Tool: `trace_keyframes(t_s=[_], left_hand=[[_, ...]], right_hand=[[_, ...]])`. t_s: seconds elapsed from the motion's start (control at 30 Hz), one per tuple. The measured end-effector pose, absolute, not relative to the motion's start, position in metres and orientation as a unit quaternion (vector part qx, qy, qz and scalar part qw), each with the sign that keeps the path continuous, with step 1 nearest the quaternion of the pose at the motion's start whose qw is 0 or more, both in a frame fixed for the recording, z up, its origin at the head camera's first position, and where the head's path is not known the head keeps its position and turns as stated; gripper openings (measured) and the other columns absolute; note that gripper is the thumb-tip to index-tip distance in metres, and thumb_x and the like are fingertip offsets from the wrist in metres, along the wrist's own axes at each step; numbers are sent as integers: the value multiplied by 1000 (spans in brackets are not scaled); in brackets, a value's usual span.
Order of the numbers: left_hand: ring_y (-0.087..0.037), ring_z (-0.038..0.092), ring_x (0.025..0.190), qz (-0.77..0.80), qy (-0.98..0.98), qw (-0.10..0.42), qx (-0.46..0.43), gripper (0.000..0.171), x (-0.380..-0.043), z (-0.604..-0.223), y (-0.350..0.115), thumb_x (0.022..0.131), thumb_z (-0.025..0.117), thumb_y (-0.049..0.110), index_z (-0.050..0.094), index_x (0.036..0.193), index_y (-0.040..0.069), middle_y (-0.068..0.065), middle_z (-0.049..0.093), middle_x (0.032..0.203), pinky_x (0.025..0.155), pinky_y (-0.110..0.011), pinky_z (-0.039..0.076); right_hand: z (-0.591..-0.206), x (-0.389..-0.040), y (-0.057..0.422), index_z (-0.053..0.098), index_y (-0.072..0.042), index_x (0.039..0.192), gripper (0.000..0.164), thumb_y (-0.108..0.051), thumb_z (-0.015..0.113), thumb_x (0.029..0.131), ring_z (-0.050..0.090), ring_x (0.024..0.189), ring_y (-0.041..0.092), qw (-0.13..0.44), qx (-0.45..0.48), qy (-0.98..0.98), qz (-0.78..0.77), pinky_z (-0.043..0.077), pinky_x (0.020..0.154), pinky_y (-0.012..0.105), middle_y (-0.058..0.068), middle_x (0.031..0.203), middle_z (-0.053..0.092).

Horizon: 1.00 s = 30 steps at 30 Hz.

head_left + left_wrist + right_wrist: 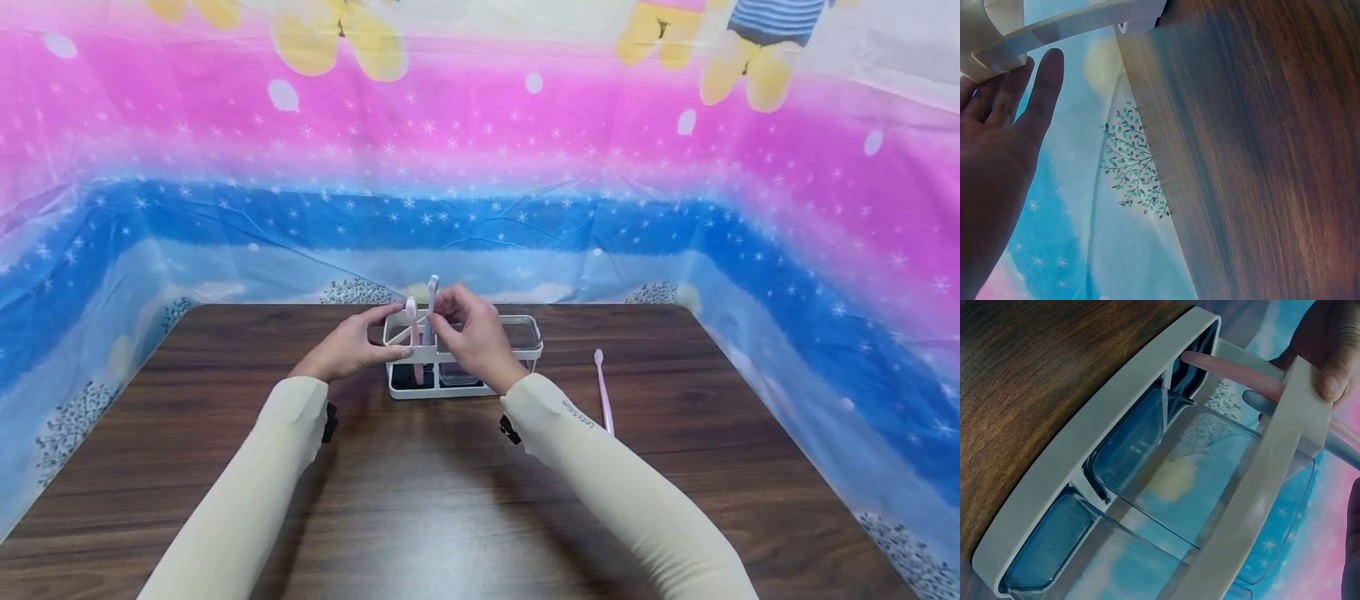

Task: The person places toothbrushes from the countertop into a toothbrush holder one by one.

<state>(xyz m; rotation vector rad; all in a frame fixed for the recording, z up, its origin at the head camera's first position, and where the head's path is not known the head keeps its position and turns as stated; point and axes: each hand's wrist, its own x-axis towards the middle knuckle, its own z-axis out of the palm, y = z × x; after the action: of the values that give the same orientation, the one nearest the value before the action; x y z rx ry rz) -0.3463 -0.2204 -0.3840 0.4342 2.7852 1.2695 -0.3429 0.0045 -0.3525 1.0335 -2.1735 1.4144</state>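
Observation:
A white toothbrush holder (465, 392) with clear cups (1147, 462) stands on the table. My left hand (352, 343) grips its left end, thumb on the front rail and fingers toward the back; the left wrist view shows those fingers (1047, 87) against the white rail. In the left compartment a pink toothbrush (416, 333) stands upright, its handle end at the dark base. My right hand (476, 333) pinches a grey-blue toothbrush (432, 292) near its head. In the right wrist view this grey-blue handle (1257, 401) is inside the upper frame, its tip above the base.
Another pink toothbrush (603, 392) lies on the brown wooden table (420, 517), right of the holder; the right sleeve is close to its lower end. A patterned cloth (480, 167) hangs behind and around the table.

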Motion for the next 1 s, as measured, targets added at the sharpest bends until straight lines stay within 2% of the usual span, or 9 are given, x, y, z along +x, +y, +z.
trace_keyframes(t_s=[0.3, 0.53, 0.77, 1.0], left_hand=[[-32, 51, 112, 412, 898, 24, 154, 91, -347, -383, -220, 76, 73, 53, 30, 150, 22, -17, 45, 136, 90, -53, 42], [-34, 49, 116, 405, 901, 21, 152, 92, -346, -383, -220, 75, 73, 55, 30, 150, 20, -17, 39, 142, 91, -54, 40], [-33, 51, 113, 406, 901, 20, 151, 93, -346, -383, -220, 76, 73, 54, 29, 150, 17, -18, 43, 138, 90, -52, 42], [-34, 49, 115, 405, 902, 23, 146, 95, -346, -384, -220, 76, 72, 55, 27, 151, 18, -18, 41, 140, 91, -54, 41]], right_hand=[[-357, -346, 4, 60, -7, 99, 8, -5, 62, 92, 59, 78, 8, 159, 360, -783, 483, 50, 71, 22, 1, 88, 62], [-361, -345, 1, 63, -12, 99, 8, -13, 64, 92, 58, 75, 8, 124, 333, -829, 432, 49, 68, 22, -4, 87, 61], [-364, -345, 1, 66, -15, 95, 7, -19, 67, 90, 57, 78, 9, 104, 314, -848, 414, 50, 65, 23, -4, 91, 56], [-369, -345, 2, 66, -16, 97, 9, -21, 67, 90, 57, 79, 7, 86, 308, -851, 417, 50, 66, 22, -4, 93, 53]])
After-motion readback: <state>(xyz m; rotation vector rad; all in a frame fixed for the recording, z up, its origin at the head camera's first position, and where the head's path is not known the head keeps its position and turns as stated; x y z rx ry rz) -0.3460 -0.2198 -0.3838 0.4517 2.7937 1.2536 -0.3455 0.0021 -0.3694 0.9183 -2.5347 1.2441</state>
